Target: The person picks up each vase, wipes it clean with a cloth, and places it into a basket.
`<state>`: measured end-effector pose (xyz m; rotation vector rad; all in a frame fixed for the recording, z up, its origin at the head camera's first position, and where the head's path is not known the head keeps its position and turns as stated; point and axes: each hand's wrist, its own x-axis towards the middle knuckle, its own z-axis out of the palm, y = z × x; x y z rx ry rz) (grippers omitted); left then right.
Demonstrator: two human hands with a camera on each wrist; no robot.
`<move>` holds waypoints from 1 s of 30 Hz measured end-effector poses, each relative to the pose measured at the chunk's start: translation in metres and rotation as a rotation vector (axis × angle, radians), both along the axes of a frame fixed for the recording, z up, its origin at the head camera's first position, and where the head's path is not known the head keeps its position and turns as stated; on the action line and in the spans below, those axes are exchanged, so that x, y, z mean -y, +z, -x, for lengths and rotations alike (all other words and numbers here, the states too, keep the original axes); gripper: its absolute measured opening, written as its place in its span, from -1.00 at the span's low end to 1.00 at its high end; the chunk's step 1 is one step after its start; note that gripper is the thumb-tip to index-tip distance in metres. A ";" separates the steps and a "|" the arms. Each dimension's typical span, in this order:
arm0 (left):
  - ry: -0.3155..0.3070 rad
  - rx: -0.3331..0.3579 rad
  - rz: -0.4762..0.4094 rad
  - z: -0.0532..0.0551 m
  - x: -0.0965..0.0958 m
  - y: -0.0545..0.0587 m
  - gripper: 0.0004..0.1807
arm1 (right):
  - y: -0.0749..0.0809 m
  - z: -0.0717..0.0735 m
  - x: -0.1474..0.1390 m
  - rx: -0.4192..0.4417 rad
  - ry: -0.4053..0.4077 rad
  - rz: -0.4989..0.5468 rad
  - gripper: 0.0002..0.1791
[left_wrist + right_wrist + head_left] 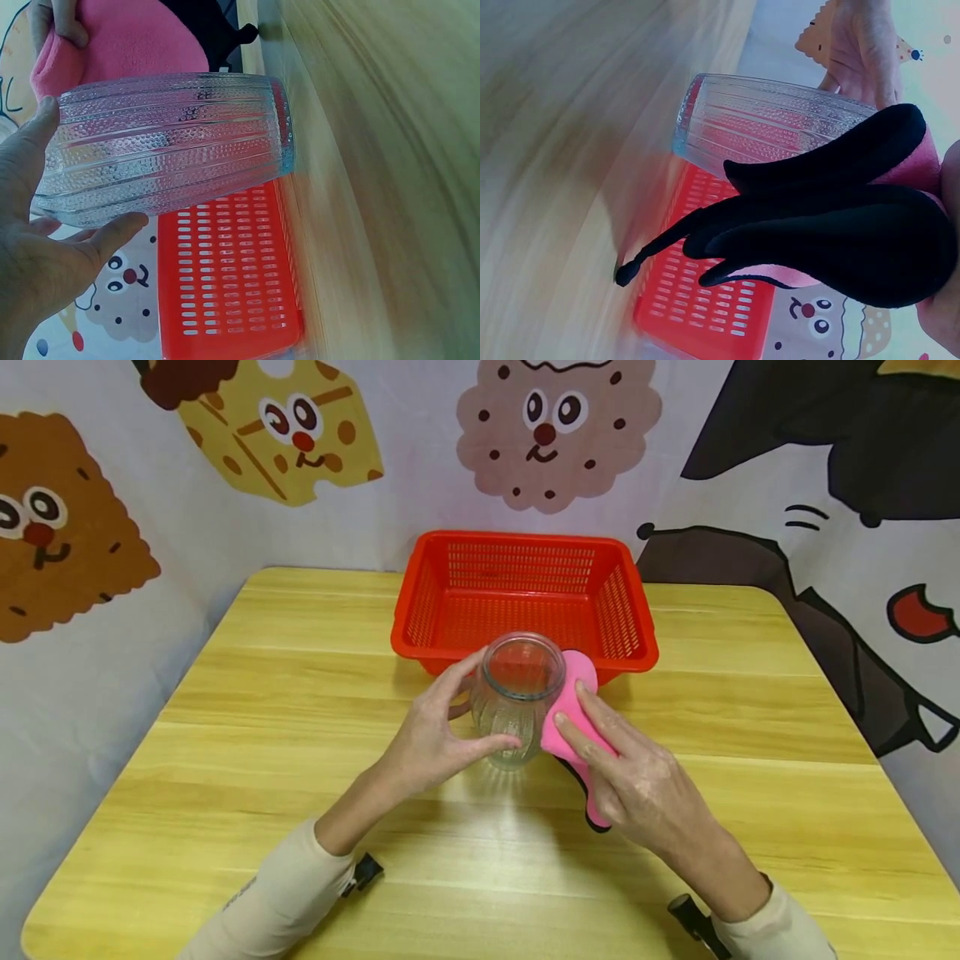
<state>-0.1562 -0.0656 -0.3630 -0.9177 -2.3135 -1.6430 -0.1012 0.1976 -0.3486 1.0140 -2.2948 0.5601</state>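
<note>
A clear ribbed glass jar (510, 727) with a wide round mouth stands roughly upright at the table's middle. My left hand (427, 739) grips it from the left, fingers around the far side and thumb across the front. In the left wrist view the textured jar wall (165, 150) shows between thumb and fingers. My right hand (648, 785) holds a folded pink cloth (572, 714) against the jar's right side. Its black underside (825, 240) and a thin black tail face the right wrist camera. Whether the jar's base touches the table is hard to tell.
Just behind the jar sits a red slotted plastic basket (641, 656) on the wooden table (225, 760). A cloth backdrop (420, 460) with cartoon biscuits hangs behind and around the table. Black wrist camera mounts (365, 872) show at both sleeves.
</note>
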 end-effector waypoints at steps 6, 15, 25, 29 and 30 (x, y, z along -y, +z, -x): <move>0.012 0.017 0.005 0.000 -0.001 -0.001 0.11 | -0.002 0.000 -0.001 -0.008 0.007 0.011 -0.55; 0.036 0.019 0.004 -0.001 -0.002 -0.001 0.11 | -0.004 0.002 -0.004 -0.019 0.028 0.010 -0.56; 0.063 -0.014 0.004 -0.002 -0.005 -0.004 0.10 | -0.009 0.005 -0.007 -0.032 0.058 0.037 -0.55; 0.072 -0.020 0.017 -0.002 -0.006 -0.004 0.12 | -0.014 0.004 -0.012 0.018 0.059 0.023 -0.55; 0.074 -0.022 0.019 -0.002 -0.006 -0.004 0.12 | -0.014 0.004 -0.012 0.031 0.058 0.017 -0.54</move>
